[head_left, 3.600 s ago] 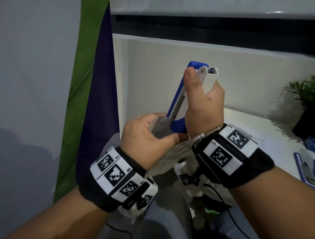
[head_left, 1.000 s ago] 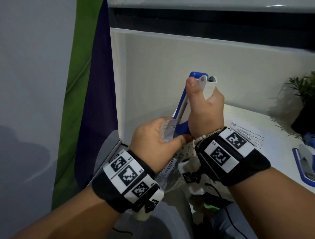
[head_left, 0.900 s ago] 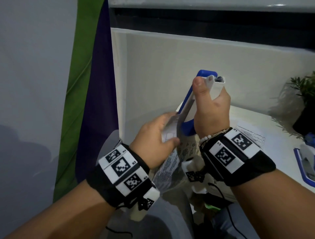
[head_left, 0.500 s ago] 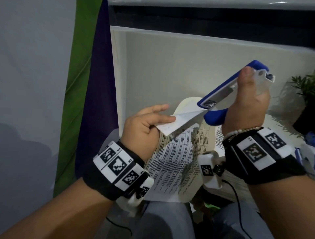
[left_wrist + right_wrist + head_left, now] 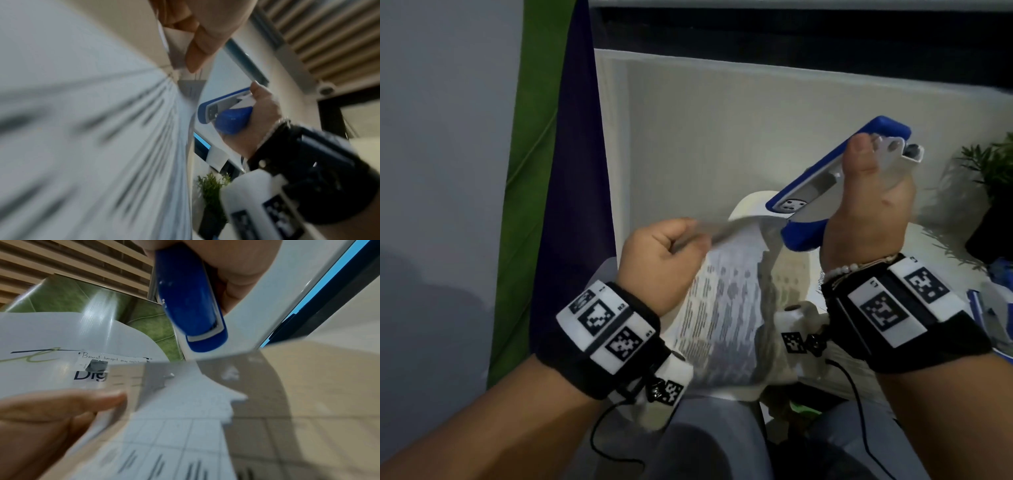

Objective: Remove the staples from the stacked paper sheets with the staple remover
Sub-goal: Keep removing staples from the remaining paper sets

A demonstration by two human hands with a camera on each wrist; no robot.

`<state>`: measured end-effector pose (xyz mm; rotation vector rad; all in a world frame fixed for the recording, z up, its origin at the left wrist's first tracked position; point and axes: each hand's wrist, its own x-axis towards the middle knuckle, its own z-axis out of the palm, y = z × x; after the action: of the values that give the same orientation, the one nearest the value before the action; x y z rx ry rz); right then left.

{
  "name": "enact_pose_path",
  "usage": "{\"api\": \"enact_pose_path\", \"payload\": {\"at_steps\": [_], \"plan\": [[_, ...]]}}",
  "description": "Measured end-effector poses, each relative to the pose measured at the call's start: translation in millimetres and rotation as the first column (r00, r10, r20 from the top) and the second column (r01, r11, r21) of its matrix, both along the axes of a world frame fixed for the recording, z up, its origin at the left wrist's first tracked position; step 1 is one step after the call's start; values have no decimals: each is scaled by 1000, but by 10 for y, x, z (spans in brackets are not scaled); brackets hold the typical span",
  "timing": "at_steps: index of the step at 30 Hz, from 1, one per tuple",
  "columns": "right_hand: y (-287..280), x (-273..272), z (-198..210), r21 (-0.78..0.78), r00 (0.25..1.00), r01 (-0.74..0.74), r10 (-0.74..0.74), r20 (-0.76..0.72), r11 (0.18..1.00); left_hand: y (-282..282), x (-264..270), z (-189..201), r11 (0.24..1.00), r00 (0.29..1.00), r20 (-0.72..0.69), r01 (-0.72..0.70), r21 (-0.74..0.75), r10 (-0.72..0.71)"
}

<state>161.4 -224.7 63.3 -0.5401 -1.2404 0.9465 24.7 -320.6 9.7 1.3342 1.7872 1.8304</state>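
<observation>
While both forearms are up in front of the person, each strapped with black wrist bands (image 5: 613,329) carrying white marker tiles, the left hand (image 5: 661,260) is the nearer and lower of the two. Its fingers are curled in, and thumb and forefinger pinch the top corner of the paper sheets (image 5: 726,308). The left wrist view shows that corner squeezed between the fingertips (image 5: 195,53). The printed sheets hang from this grip, held off the desk. They droop toward the person's lap with the top edge curling over, and the print is smeared with blur.

To the right and higher, the right hand (image 5: 866,219) is wrapped round the blue and white staple remover (image 5: 835,178). The thumb lies up along its side and the other fingers are closed about the handle. The tool tilts with its nose pointing down and left, just beside the curled top edge of the sheets. I cannot tell whether the nose touches the paper. From the right wrist view a small shiny fleck sits near the pinched corner, too blurred to make out.

Beyond the hands is the white desk (image 5: 941,246), with a dark potted plant (image 5: 993,178) at its right end. A pale partition (image 5: 722,130) stands behind, and a green and purple banner (image 5: 544,137) hangs at the left.
</observation>
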Motion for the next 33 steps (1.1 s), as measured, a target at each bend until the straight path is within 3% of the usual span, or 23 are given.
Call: {"api": "enact_pose_path", "payload": {"at_steps": [2, 4, 9, 12, 21, 27, 33], "plan": [[-6, -29, 9, -2, 999, -21, 21, 29, 1000, -23, 21, 39, 996, 996, 74, 55, -65, -50], [-11, -73, 15, 0, 996, -25, 25, 86, 1000, -45, 55, 66, 995, 997, 29, 75, -68, -73], [-27, -143, 26, -66, 988, -60, 69, 139, 996, -57, 100, 60, 997, 995, -98, 30, 72, -23], [-46, -157, 53, -54, 990, -44, 51, 134, 998, -79, 125, 69, 989, 990, -127, 75, 131, -59], [-66, -140, 107, 30, 992, -53, 49, 120, 998, -90, 109, 97, 977, 984, -161, 110, 184, -81], [-60, -115, 118, -22, 988, -99, 101, 117, 995, -113, 115, 113, 982, 979, -174, 130, 136, -106], [24, -108, 35, -63, 982, -115, 123, 141, 991, -100, 101, 85, 949, 948, -66, 309, -54, -312]]}}
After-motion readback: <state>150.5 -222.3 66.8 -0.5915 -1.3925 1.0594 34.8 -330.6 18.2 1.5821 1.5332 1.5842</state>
